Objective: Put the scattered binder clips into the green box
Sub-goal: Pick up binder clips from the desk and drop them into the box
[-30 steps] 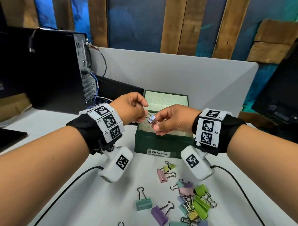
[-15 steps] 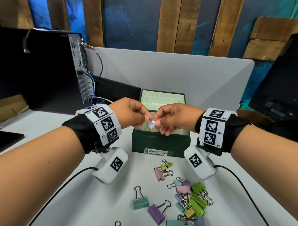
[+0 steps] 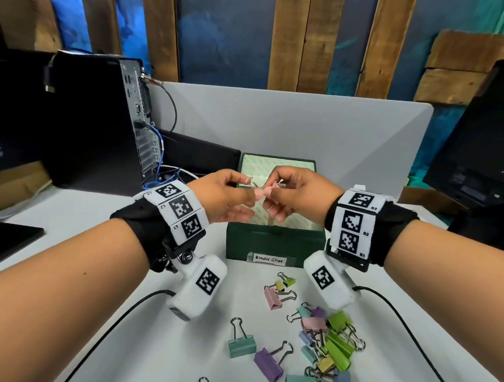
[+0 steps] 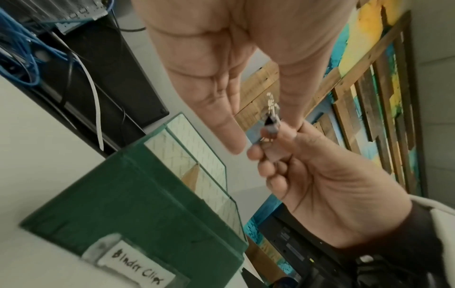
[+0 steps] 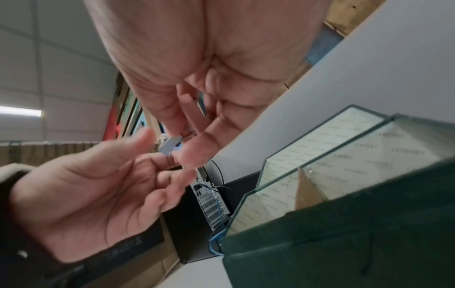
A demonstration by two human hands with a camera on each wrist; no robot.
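Over the open green box point(image 3: 274, 243), labelled "Binder Clips", both hands hold one small bluish binder clip point(image 3: 277, 186). My left hand point(image 3: 249, 186) pinches its wire handle between thumb and forefinger, its other fingers stretched out. My right hand point(image 3: 274, 191) pinches the clip's body. The left wrist view shows the clip point(image 4: 270, 124) above the box point(image 4: 138, 204). In the right wrist view the clip point(image 5: 169, 146) sits between the fingertips beside the box point(image 5: 344, 243). Several coloured clips point(image 3: 325, 338) lie scattered on the table in front of the box.
A teal clip point(image 3: 241, 346), a purple clip point(image 3: 267, 364) and a pink clip point(image 3: 272, 298) lie apart from the pile. A black computer tower point(image 3: 98, 120) with cables stands at the left. A grey partition point(image 3: 305, 129) rises behind the box, and a monitor point(image 3: 478, 148) stands at the right.
Both hands have stayed above the box with the clip between them. The left hand's lower fingers have uncurled, and the clip has turned a little in the right hand.
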